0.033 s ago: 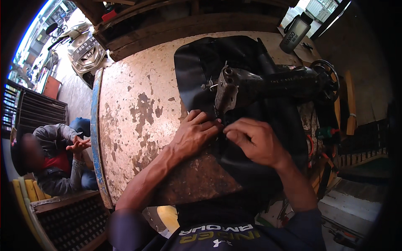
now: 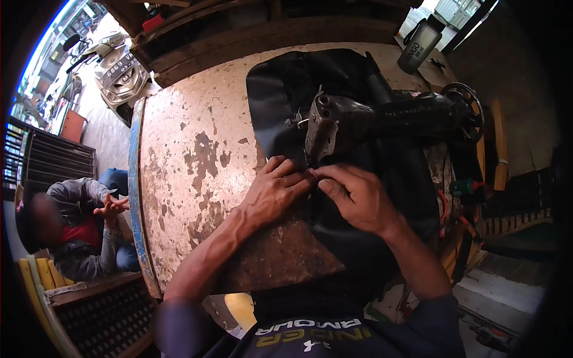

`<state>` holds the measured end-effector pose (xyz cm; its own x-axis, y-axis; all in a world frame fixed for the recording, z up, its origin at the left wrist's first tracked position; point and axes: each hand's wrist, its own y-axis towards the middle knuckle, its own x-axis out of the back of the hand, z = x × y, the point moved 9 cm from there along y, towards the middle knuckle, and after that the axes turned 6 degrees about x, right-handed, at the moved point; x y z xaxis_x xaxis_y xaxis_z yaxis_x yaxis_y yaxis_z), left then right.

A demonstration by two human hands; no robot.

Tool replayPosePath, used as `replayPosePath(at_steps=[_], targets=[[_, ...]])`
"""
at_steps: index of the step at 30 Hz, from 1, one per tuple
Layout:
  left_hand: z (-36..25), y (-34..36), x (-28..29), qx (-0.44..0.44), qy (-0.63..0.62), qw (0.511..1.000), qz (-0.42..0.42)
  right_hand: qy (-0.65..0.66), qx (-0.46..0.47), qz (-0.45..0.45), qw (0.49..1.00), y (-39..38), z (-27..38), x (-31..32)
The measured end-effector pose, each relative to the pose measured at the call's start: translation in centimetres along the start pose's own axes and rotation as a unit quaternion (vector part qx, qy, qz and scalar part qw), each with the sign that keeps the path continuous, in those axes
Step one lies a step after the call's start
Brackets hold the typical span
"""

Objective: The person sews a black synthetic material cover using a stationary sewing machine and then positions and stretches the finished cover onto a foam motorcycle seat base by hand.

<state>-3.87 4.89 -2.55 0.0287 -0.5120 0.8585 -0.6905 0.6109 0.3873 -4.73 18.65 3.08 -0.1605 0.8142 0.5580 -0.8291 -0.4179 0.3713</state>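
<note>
1. The table (image 2: 179,179) carries the sewing machine (image 2: 382,119) on its right half, with the handwheel (image 2: 468,110) at the machine's far right end.
2. The fabric (image 2: 286,89) lies on the table under the machine, running from behind it to the near edge.
3. The left hand (image 2: 274,191) and right hand (image 2: 352,194) rest on the fabric just before the machine's head, fingertips touching.
4. A bottle (image 2: 421,42) stands behind the machine, at the table's far right.
5. A seated person (image 2: 77,227) is left of the table, below its level.
6. A scooter (image 2: 119,65) stands beyond the table's far left corner.

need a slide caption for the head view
Both hands, left and right, press black fabric under a sewing machine on a worn table.
</note>
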Motion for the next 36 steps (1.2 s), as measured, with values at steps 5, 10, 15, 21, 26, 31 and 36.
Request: replayPosePath(at_steps=[5,10,15,21,26,31,36], targets=[[0.2,-1.0,0.0,0.058,-0.032,0.995,0.078,-0.287,0.038,0.110,0.951,-3.2,-3.3,-2.5],[0.4,-1.4,0.3,0.067,-0.059,0.990,0.112,-0.328,0.080,0.117,0.934,-3.4,-3.3,-1.9],[-0.2,-1.6,0.5,0.052,-0.027,0.993,0.106,-0.323,0.070,0.121,0.936,-3.4,-3.5,-1.7],[-0.2,-1.9,-0.1,0.065,-0.017,0.992,0.108,-0.315,0.066,0.120,0.939,-3.3,-3.7,-1.6],[-0.1,-1.8,-0.3,0.084,-0.019,0.989,0.120,-0.310,0.061,0.116,0.942,-2.2,-3.8,-1.4],[0.1,-1.7,-0.4,0.100,-0.025,0.988,0.116,-0.331,0.070,0.124,0.933,-1.2,-4.6,-0.9],[0.4,-1.4,0.2,0.135,-0.027,0.985,0.101,-0.312,0.098,0.109,0.939,-0.3,-5.8,-0.7]])
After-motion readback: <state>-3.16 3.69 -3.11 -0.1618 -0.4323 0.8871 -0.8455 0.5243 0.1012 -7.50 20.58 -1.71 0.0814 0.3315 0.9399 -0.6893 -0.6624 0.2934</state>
